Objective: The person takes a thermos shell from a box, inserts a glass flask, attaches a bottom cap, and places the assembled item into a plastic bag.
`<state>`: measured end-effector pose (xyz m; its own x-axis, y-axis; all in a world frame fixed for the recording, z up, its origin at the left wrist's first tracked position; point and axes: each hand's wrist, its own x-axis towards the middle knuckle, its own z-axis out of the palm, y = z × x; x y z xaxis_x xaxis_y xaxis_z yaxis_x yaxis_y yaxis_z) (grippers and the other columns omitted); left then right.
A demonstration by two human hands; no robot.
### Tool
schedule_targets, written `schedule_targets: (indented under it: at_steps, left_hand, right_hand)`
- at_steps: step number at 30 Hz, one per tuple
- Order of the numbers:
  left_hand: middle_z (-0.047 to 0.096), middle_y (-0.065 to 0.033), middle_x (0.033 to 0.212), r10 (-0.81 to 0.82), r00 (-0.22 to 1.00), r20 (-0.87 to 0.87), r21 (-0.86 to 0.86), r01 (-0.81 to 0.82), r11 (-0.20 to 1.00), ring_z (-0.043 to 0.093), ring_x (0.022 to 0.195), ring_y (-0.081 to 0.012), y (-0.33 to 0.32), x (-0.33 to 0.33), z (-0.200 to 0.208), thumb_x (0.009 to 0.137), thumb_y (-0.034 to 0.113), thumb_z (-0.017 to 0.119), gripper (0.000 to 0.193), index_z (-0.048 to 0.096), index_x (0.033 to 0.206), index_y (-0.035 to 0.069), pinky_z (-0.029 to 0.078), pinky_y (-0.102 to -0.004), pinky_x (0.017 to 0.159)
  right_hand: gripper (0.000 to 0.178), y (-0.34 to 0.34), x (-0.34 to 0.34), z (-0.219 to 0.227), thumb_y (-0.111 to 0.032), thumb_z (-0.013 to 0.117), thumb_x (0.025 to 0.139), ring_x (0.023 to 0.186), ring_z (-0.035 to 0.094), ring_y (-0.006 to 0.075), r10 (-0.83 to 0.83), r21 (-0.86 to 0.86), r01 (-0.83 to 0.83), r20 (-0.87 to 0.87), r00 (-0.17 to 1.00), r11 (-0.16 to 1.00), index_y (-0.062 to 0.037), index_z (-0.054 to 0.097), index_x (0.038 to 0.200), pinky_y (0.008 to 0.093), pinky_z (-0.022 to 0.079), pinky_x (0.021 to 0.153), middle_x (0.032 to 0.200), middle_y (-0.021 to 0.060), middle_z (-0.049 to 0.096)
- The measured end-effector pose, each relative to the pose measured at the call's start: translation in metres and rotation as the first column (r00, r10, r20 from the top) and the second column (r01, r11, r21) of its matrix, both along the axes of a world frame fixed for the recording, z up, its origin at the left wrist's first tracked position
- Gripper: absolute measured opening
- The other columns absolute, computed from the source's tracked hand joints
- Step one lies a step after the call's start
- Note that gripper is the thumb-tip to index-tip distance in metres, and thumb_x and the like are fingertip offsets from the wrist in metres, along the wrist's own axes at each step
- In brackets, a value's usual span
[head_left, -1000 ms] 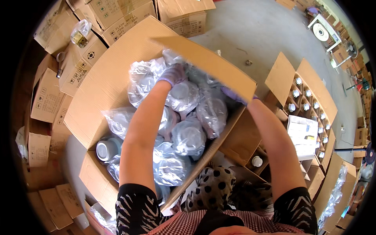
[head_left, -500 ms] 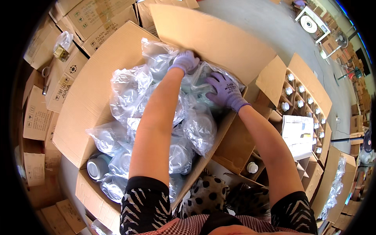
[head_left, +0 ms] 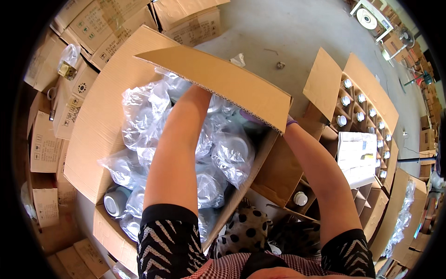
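Observation:
A large open cardboard box (head_left: 104,116) stands before me, filled with clear-plastic-wrapped containers (head_left: 232,151) that have pale round ends. One grey-white round end (head_left: 114,202) shows at its near left corner. The box's far flap (head_left: 218,83) leans inward over both my hands. My left forearm (head_left: 174,149) reaches beneath it, and the left hand is hidden. Of my right hand (head_left: 251,117), only a bit of purple glove and the cuff show at the flap's right end, by the wrapped containers. The fingers of both hands are out of sight, so any grip cannot be made out.
To the right stands a divided carton (head_left: 325,88) of white-capped bottles, with a paper sheet (head_left: 357,156) on it. Stacked cartons (head_left: 100,30) line the left side. Farther right is a box with crumpled plastic (head_left: 403,218). A fan (head_left: 407,39) stands far right.
The far flap has swung from upright down over the box opening, covering my gloved hands. Before, both hands were visible on the wrapped containers at the far side.

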<state>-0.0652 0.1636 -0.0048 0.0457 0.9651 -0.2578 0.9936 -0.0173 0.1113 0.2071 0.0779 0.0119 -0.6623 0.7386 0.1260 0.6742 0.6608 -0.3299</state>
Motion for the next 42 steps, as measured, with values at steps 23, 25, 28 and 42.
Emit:
schedule_targets:
  at_steps: [23, 25, 28, 42]
  left_hand:
    - [0.058, -0.0088, 0.141, -0.617, 0.535, -0.577, -0.041, 0.735, 0.677, 0.051, 0.131, -0.0241, -0.105, 0.058, -0.06, 0.101, 0.026, 0.045, 0.039, 0.058, 0.136, 0.012, 0.037, -0.0447, 0.112]
    - [0.06, -0.0083, 0.139, -0.463, 0.399, -0.791, 0.022, 0.776, 0.631, 0.053, 0.129, -0.0251, -0.099, 0.036, -0.105, 0.101, 0.027, 0.046, 0.038, 0.059, 0.134, 0.013, 0.039, -0.0435, 0.11]
    - [0.062, -0.0072, 0.137, -0.591, 0.727, -0.349, 0.057, 0.646, 0.761, 0.055, 0.128, -0.0258, -0.103, 0.069, -0.052, 0.101, 0.03, 0.049, 0.038, 0.061, 0.133, 0.015, 0.042, -0.0428, 0.108]
    - [0.065, -0.0055, 0.135, -0.055, 0.972, -0.227, 0.002, 0.057, 0.998, 0.06, 0.125, -0.0267, -0.004, 0.029, -0.017, 0.095, 0.035, 0.055, 0.043, 0.065, 0.132, 0.017, 0.048, -0.0432, 0.102]
  right_hand:
    - [0.041, 0.007, 0.018, 0.007, -0.043, 0.069, 0.081, 0.106, 0.064, 0.032, 0.077, 0.016, -0.075, -0.191, 0.979, 0.997, -0.0157, 0.069, 0.112, 0.0444, 0.051, 0.09, 0.115, 0.0116, 0.067]
    - [0.042, 0.005, 0.007, 0.006, -0.043, 0.069, 0.08, 0.106, 0.063, 0.0319, 0.115, 0.013, -0.114, -0.197, 0.974, 0.993, -0.0159, 0.069, 0.112, 0.0447, 0.051, 0.09, 0.115, 0.0114, 0.067]
    - [0.043, 0.006, 0.024, 0.001, -0.043, 0.069, 0.08, 0.107, 0.063, 0.0317, 0.06, 0.011, -0.059, -0.173, 0.983, 0.998, -0.0162, 0.069, 0.113, 0.0451, 0.051, 0.091, 0.116, 0.011, 0.067]
    - [0.047, 0.003, 0.014, 0.005, -0.045, 0.069, 0.077, 0.112, 0.061, 0.0307, 0.048, 0.006, -0.048, -0.144, 0.988, 0.999, -0.0175, 0.069, 0.115, 0.0471, 0.05, 0.095, 0.119, 0.0093, 0.065]
